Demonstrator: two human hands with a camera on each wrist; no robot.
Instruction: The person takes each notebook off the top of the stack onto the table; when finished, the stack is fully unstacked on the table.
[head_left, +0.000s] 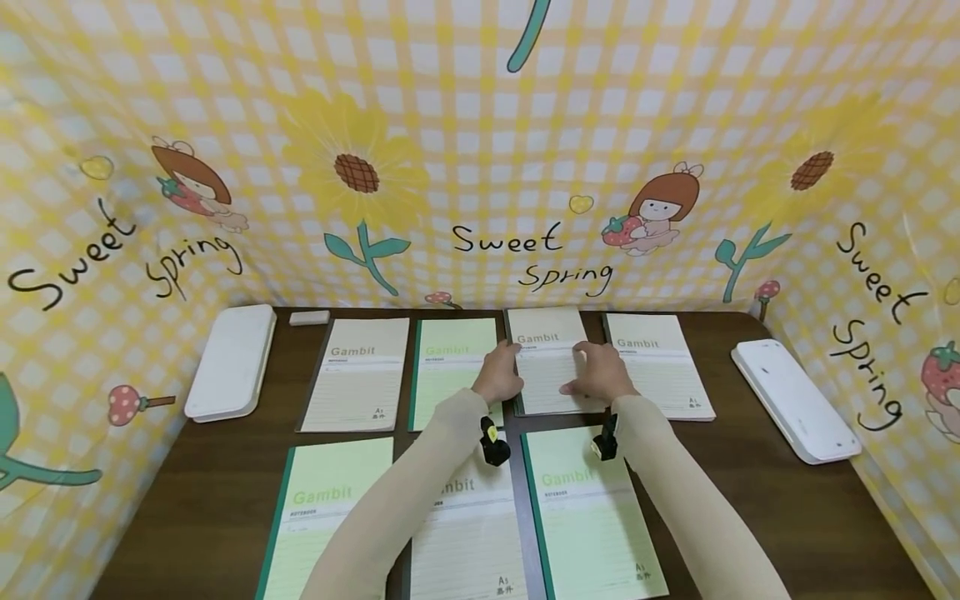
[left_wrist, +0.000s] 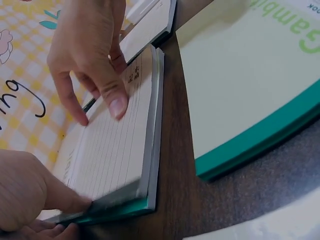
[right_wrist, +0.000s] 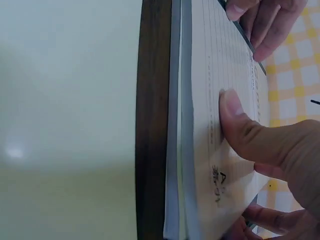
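Note:
A stack of notebooks lies third from the left in the back row. On top is a pale notebook [head_left: 551, 375] with grey "Gambit" lettering; a green-spined one [left_wrist: 117, 212] shows beneath it in the left wrist view. My left hand [head_left: 498, 375] holds the spine side, thumb on the edge and other fingers curled low beside it. Its spine looks blurred and slightly raised there. At the opposite edge my right hand [head_left: 603, 372] grips the stack, with the thumb [right_wrist: 232, 107] on the cover and the fingers over the side, partly hidden.
Pale notebooks [head_left: 356, 375] [head_left: 663, 367] and a green one [head_left: 442, 350] flank the stack. The front row has green notebooks [head_left: 592, 508] [head_left: 326, 508] and a pale one [head_left: 465, 542], partly under my sleeves. White devices [head_left: 231, 362] [head_left: 795, 400] lie at both sides, before a checked cloth [head_left: 480, 150].

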